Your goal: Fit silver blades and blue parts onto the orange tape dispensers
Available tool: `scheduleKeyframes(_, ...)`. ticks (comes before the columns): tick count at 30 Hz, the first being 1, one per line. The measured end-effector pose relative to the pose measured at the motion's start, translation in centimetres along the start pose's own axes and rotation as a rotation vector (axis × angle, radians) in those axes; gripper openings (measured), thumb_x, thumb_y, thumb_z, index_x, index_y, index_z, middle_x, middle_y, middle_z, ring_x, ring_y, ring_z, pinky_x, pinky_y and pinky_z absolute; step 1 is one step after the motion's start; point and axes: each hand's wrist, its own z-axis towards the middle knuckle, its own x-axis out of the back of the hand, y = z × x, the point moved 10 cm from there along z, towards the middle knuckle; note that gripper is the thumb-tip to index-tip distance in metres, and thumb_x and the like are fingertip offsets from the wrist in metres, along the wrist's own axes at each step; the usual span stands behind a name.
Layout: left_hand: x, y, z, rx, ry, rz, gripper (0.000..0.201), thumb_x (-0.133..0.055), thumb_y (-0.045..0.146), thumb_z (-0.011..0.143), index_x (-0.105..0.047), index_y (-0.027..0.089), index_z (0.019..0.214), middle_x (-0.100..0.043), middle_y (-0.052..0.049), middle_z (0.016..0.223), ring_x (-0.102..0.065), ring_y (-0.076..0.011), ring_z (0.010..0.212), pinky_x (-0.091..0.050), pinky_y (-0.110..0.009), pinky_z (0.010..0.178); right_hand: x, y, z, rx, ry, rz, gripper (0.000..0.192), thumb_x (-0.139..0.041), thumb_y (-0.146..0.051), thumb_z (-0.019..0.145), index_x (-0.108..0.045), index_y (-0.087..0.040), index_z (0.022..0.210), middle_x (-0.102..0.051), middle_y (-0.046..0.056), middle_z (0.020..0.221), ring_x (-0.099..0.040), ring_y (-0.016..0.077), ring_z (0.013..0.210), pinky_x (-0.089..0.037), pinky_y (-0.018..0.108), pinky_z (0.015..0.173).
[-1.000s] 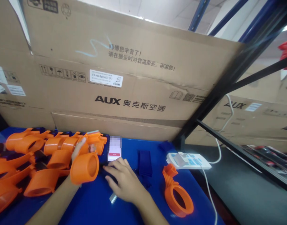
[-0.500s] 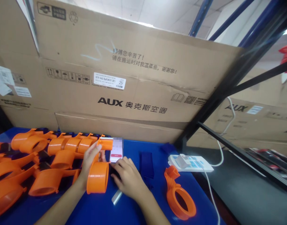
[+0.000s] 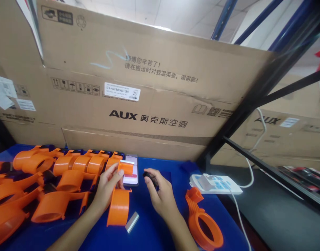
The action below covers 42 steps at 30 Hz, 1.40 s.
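My left hand point(image 3: 110, 184) is closed around the narrow upper part of an orange tape dispenser point(image 3: 119, 209), whose wide ring hangs below. A pale toothed strip runs along the top of its head. My right hand point(image 3: 164, 197) pinches a small black piece point(image 3: 151, 180), partly covered by the fingers. Behind the dispenser lies a lit phone point(image 3: 131, 178). On the blue tabletop between my forearms rests a short silvery bar point(image 3: 132, 222).
Several orange dispensers point(image 3: 48, 206) with dark parts crowd the left side. Another orange dispenser point(image 3: 205, 228) lies at the right, near a white power strip point(image 3: 225, 186) with cables. A large cardboard box point(image 3: 149, 87) stands behind; a dark rack post point(image 3: 228, 127) rises at the right.
My right hand has moved right, away from the phone, and the black piece now shows in its fingers. The dispenser in my left hand has shifted right and slightly down.
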Motion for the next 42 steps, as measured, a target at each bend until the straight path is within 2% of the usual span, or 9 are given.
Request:
scheduleKeyframes(6, -2.9, -1.6, -1.4, 0.043, -0.155, 0.106, 0.050, -0.078, 0.045, 0.083, -0.068, 0.019, 0.125, -0.065, 0.000, 0.073, -0.058, -0.0150, 0.059, -0.050, -0.025, 0.055, -0.5, -1.9, -0.6, 0.129, 0.016, -0.066, 0.047, -0.049, -0.022, 0.104, -0.051, -0.025, 0.151, -0.063, 0.013, 0.123, -0.064, 0.0260, 0.110, -0.056, 0.042, 0.092)
scheduleKeyframes(11, -3.9, -1.7, -2.0, 0.053, -0.192, 0.119, 0.053, -0.080, 0.045, 0.082, -0.068, 0.018, 0.125, -0.070, -0.004, 0.081, -0.061, -0.0180, 0.065, -0.052, -0.027, 0.057, -0.6, -2.7, -0.6, 0.198, 0.041, -0.096, 0.041, -0.059, -0.018, 0.099, -0.061, -0.030, 0.138, -0.067, 0.010, 0.123, -0.061, 0.0290, 0.114, -0.049, 0.053, 0.101)
scheduleKeyframes(14, -3.9, -1.7, -2.0, 0.063, -0.198, 0.115, 0.050, -0.079, 0.045, 0.082, -0.069, 0.019, 0.124, -0.070, -0.005, 0.083, -0.061, -0.0181, 0.065, -0.052, -0.027, 0.057, -0.1, -2.1, -0.7, 0.153, 0.129, -0.108, 0.030, -0.066, -0.021, 0.096, -0.070, -0.029, 0.125, -0.063, 0.012, 0.120, -0.061, 0.0295, 0.109, -0.052, 0.052, 0.095)
scheduleKeyframes(18, -4.0, -2.0, -2.0, 0.075, -0.228, 0.117, 0.053, -0.078, 0.044, 0.084, -0.066, 0.020, 0.129, -0.069, -0.004, 0.082, -0.061, -0.0175, 0.065, -0.052, -0.027, 0.059, -0.4, -1.5, -0.8, 0.120, 0.126, -0.027, 0.031, -0.066, -0.023, 0.096, -0.072, -0.029, 0.126, -0.058, 0.008, 0.101, -0.062, 0.0246, 0.094, -0.057, 0.043, 0.080)
scheduleKeyframes(22, -3.8, -2.7, -1.8, 0.088, -0.230, 0.122, 0.046, -0.074, 0.049, 0.086, -0.068, 0.018, 0.119, -0.067, -0.003, 0.075, -0.064, -0.0186, 0.064, -0.051, -0.027, 0.059, -0.8, -1.6, -0.7, 0.123, 0.092, 0.044, 0.034, -0.063, -0.021, 0.098, -0.070, -0.029, 0.130, -0.061, 0.008, 0.105, -0.064, 0.0224, 0.093, -0.058, 0.038, 0.077)
scheduleKeyframes(30, -2.1, -4.3, -0.7, 0.164, -0.121, 0.090, 0.031, -0.073, 0.050, 0.085, -0.061, 0.021, 0.091, -0.061, 0.004, 0.058, -0.058, -0.0141, 0.048, -0.046, -0.023, 0.048, -0.9, -2.2, 0.0, 0.093, -0.106, 0.207, 0.032, -0.050, -0.020, 0.104, -0.071, -0.028, 0.126, -0.071, 0.009, 0.123, -0.068, 0.0226, 0.114, -0.057, 0.040, 0.097)
scheduleKeyframes(34, -2.2, -4.8, -1.0, 0.233, -0.119, 0.009, 0.028, -0.072, 0.046, 0.083, -0.059, 0.022, 0.088, -0.060, 0.005, 0.052, -0.054, -0.0142, 0.042, -0.047, -0.025, 0.046, 2.1, 0.5, 0.7, 0.005, -0.017, 0.167, 0.027, -0.054, -0.031, 0.104, -0.074, -0.026, 0.121, -0.076, 0.009, 0.114, -0.071, 0.0247, 0.108, -0.057, 0.041, 0.094)
scheduleKeyframes(38, -2.5, -4.7, -1.5, 0.252, -0.119, -0.027, 0.028, -0.072, 0.046, 0.084, -0.055, 0.023, 0.082, -0.061, 0.005, 0.053, -0.054, -0.0142, 0.043, -0.049, -0.026, 0.049, 6.7, 5.6, 0.0, -0.237, 0.302, -0.314, 0.033, -0.052, -0.037, 0.102, -0.072, -0.020, 0.121, -0.074, 0.014, 0.115, -0.064, 0.0325, 0.111, -0.049, 0.053, 0.100)
scheduleKeyframes(42, -2.8, -4.5, -1.7, 0.245, -0.131, -0.020, 0.028, -0.072, 0.045, 0.084, -0.056, 0.022, 0.084, -0.062, 0.004, 0.056, -0.056, -0.0137, 0.045, -0.047, -0.025, 0.050, 5.7, 10.2, -1.7, -0.492, 0.142, -0.645, 0.056, -0.062, -0.042, 0.093, -0.059, -0.014, 0.142, -0.060, 0.028, 0.133, -0.055, 0.0475, 0.120, -0.047, 0.061, 0.092)
